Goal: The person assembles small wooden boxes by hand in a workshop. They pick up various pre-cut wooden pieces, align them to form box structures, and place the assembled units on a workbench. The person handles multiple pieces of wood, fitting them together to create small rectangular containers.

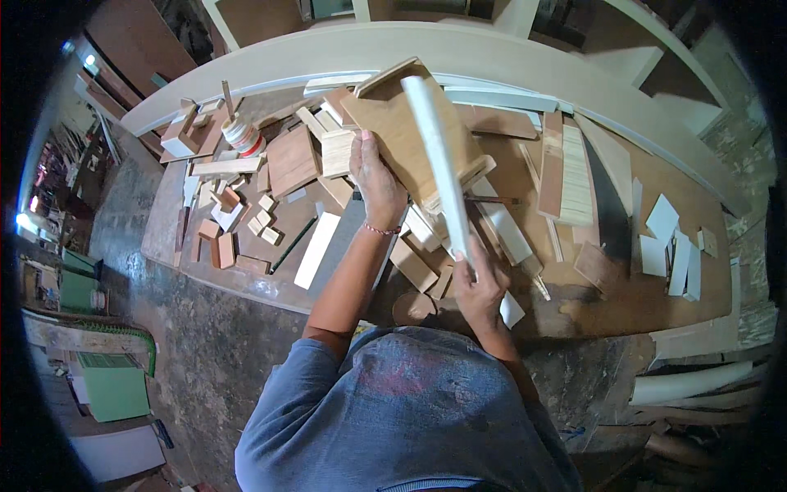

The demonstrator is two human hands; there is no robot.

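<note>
My left hand [379, 184] grips a brown plywood panel with raised edge strips [393, 119] at its left side. The thumb lies along the edge, and the other fingers are mostly hidden. The panel is held tilted above the cluttered worktable [525, 316]. In my right hand [482, 287] is the lower end of a long white strip [434, 139], its fingers closed round it. The strip rises in front of the panel and covers part of its right side. I cannot tell whether the two touch.
Several small wood blocks [225, 250] lie at the left, near a white and red tub [243, 138] with a stick in it. A square brown board [293, 160] lies beside them. White pieces [664, 234] rest at the right. A curved pale panel [328, 53] spans the back.
</note>
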